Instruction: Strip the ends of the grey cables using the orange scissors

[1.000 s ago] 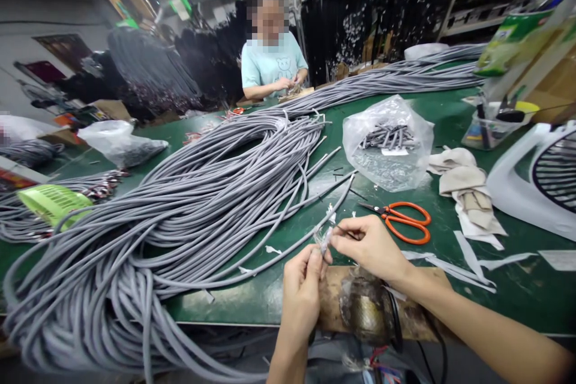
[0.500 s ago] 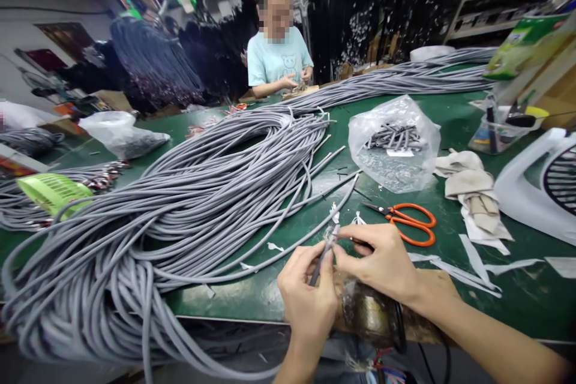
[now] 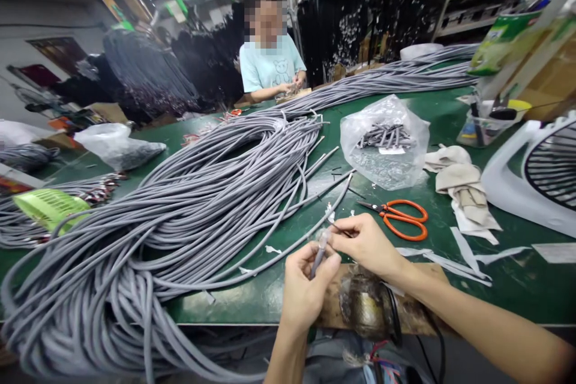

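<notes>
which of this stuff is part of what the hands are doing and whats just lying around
Part of the work:
left hand gripping a grey cable end
right hand at its tip
grey cable heap, probably
orange-handled scissors, probably

Lying around:
beige cloth rags
white fan
green plastic basket

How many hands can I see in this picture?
4. The person's left hand grips a grey cable end, with their right hand beside it. Across the green bench, a co-worker has two hands close together above a board.
</notes>
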`<state>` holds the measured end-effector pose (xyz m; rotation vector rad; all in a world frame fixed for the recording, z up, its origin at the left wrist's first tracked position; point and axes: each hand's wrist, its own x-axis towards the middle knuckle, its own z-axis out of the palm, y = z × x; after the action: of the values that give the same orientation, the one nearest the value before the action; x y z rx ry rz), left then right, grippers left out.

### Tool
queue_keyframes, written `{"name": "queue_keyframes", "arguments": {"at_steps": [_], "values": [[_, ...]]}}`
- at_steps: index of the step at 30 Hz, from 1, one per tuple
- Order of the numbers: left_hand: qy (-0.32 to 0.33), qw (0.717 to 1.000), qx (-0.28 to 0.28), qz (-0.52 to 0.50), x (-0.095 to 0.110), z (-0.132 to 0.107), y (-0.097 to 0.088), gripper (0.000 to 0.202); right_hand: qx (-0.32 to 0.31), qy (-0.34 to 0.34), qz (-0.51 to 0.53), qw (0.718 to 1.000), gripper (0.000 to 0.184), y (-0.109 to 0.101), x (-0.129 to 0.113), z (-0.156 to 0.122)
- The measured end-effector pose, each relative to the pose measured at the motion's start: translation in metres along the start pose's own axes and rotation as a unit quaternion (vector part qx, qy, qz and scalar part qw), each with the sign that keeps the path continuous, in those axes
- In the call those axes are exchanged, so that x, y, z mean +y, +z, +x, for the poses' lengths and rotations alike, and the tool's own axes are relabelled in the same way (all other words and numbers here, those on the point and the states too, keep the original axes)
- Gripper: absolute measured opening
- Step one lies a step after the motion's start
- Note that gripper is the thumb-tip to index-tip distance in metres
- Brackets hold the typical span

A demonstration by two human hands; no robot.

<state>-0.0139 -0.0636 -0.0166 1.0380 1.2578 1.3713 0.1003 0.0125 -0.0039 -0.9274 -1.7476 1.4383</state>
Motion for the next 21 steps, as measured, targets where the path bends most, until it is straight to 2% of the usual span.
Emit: {"name": "queue_keyframes", "arguments": {"at_steps": [2,4,8,13,17,21], "values": [[-0.001,1.000,-0.001,0.021,-0.001,0.001,0.001,0.024,0.045,-0.012,0.041,0.998,0.020,-0.001,-0.003,-0.002],[-0.007,1.000,-0.004,0.021,-0.003,0.002,0.001,0.027,0.060,-0.034,0.077,0.995,0.024,-0.002,-0.006,-0.006],[0.007,0.999,0.013,-0.034,-0.007,0.005,0.001,0.035,0.018,-0.065,0.050,0.996,0.023,-0.002,-0.006,-0.011],[0.043,0.989,0.096,-0.100,-0.010,0.009,0.000,0.026,0.005,-0.068,0.032,0.997,0.025,-0.002,-0.004,-0.011],[0.020,0.984,0.123,-0.129,-0.009,0.010,0.001,0.028,-0.003,-0.075,0.033,0.997,0.024,0.000,-0.004,-0.010],[-0.014,0.975,0.127,-0.179,-0.003,0.011,0.002,0.036,-0.020,-0.080,0.046,0.996,0.022,-0.001,-0.005,-0.009]]}}
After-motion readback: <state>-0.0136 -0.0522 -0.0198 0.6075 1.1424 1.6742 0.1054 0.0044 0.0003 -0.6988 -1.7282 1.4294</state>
